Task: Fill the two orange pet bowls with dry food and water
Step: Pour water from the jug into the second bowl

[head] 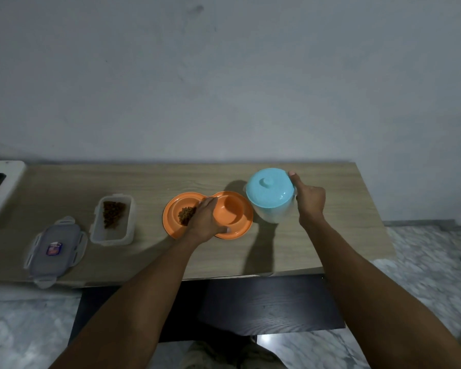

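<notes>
The orange pet bowls (233,209) form one smooth plastic double dish, two round wells joined at a narrow waist, sitting near the middle of the pale wood-grain table (171,179). The left well holds a small heap of brown, crumbly dry food (186,215); the right well looks bare and glossy, though in this dim light I cannot tell whether any water lies in it. The left hand (206,220) rests across the waist of the dish, fingers spread flat over it and thumb hooked at the near rim, pressing rather than closing around anything. The right hand (309,202) is wrapped around the side of a translucent pitcher (273,209) topped by a domed turquoise lid (269,191) with a round knob; the pitcher tilts toward the right well, just beside it. Further left stands an open rectangular clear plastic container (113,222) with more of the brown food inside, and its latch-sided lid (56,250) lies flat near the table's front edge.
</notes>
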